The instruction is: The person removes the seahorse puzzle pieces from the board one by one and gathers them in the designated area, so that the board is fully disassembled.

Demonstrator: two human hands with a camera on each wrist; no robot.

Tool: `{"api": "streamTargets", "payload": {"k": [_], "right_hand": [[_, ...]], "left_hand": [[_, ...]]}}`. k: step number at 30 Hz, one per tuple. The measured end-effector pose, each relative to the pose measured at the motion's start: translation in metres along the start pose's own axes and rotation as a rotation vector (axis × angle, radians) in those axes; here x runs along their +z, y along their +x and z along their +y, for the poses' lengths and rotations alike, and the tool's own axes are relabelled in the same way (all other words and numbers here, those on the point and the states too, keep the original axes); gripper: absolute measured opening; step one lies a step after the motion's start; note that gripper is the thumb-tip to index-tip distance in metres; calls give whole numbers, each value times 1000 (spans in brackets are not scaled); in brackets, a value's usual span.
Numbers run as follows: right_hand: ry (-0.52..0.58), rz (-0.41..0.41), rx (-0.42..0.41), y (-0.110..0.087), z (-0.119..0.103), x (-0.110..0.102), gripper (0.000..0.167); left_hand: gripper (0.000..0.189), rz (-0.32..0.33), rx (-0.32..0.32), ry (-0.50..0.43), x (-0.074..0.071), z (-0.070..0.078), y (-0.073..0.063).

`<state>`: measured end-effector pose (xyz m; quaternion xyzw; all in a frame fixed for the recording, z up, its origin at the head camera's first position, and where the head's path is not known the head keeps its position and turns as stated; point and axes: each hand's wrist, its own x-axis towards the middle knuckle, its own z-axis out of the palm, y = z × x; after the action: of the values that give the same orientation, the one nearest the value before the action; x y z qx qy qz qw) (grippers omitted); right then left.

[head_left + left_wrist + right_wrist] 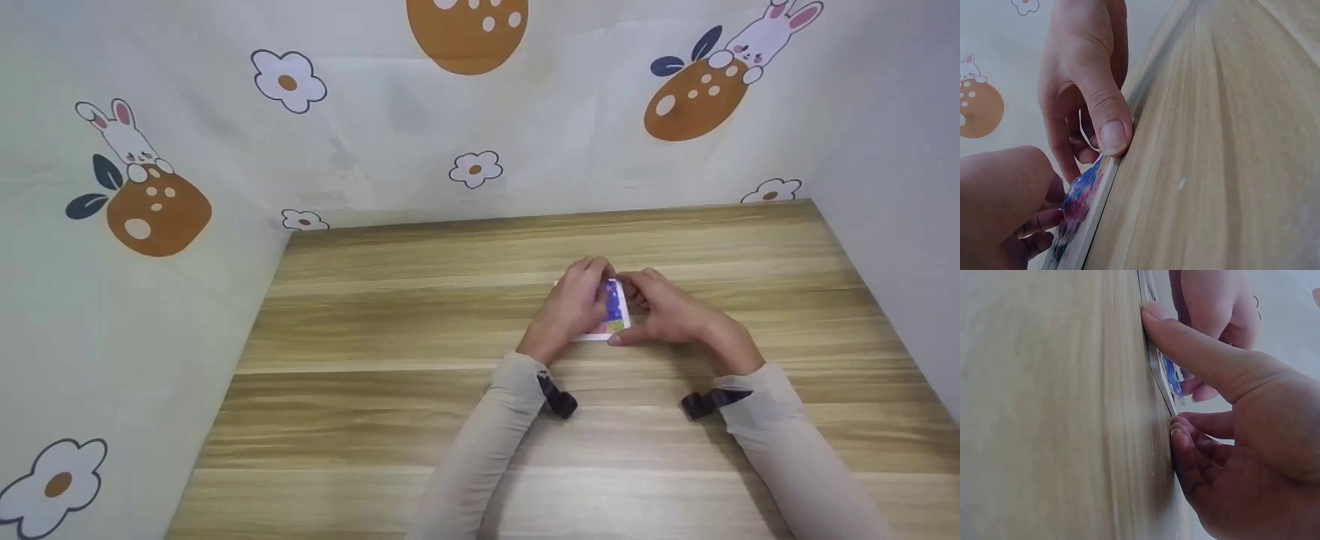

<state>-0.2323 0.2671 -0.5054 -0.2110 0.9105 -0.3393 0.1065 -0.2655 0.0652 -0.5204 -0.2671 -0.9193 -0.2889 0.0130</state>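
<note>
A small flat board (616, 306) with a white rim and a blue, pink and yellow picture lies on the wooden table. My right hand (667, 311) spans its right side, the thumb (1113, 135) at the near rim and the curled fingers (1185, 444) at the far corner. Over the picture is my left hand (572, 301), hiding much of it. Its bent fingers (1039, 222) are right at the colourful surface in the left wrist view. By the left fingertips a blue, shiny-edged part (1172, 378) shows; I cannot tell whether they pinch it.
The wood-grain table (360, 420) stretches out around both hands. A pale cloth wall (375, 150) with rabbits, flowers and orange shapes stands along the back and left edges. Black wrist cameras (556, 396) hang at both sleeves, close above the table.
</note>
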Motion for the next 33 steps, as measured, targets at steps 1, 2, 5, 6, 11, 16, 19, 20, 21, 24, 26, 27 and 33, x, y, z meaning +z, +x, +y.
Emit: {"api": "streamTargets", "payload": {"k": [1,2,5,6,11,16,19,20,21,24,26,27,33], "right_hand": [[-1,0,1,0,0,0,104],[-2,0,-3,0,0,0,104],[-3,4,-13,-1,0,0,104],[-3,8,-17,-1,0,-1,103],[3,10,-16,-1,0,0,102],[9,7,-11,-1,0,0,102],[8,9,-15,0,1,0,102],[7,7,-12,0,1,0,102],[6,6,-8,0,1,0,103],[6,1,-2,1,2,1,103],[7,-3,5,2,2,1,104],[9,-3,5,2,2,1,104],[15,3,-1,1,2,1,104]], "left_hand": [[28,-1,2,-14,0,-1,-1],[30,-2,2,-28,0,-3,-1],[34,-2,-1,-64,0,-5,-2],[33,-2,0,-75,0,-6,-2],[29,12,-2,-132,0,-9,-3],[32,-11,4,-185,-1,-13,-4],[38,-50,4,-204,-3,-15,-5],[40,-62,4,-208,-4,-16,-5],[42,-73,4,-207,-4,-16,-6],[45,-89,8,-198,-7,-18,-6],[46,-90,16,-188,-8,-18,-7],[47,-93,18,-184,-8,-19,-7],[51,-105,28,-181,-11,-19,-8]]}}
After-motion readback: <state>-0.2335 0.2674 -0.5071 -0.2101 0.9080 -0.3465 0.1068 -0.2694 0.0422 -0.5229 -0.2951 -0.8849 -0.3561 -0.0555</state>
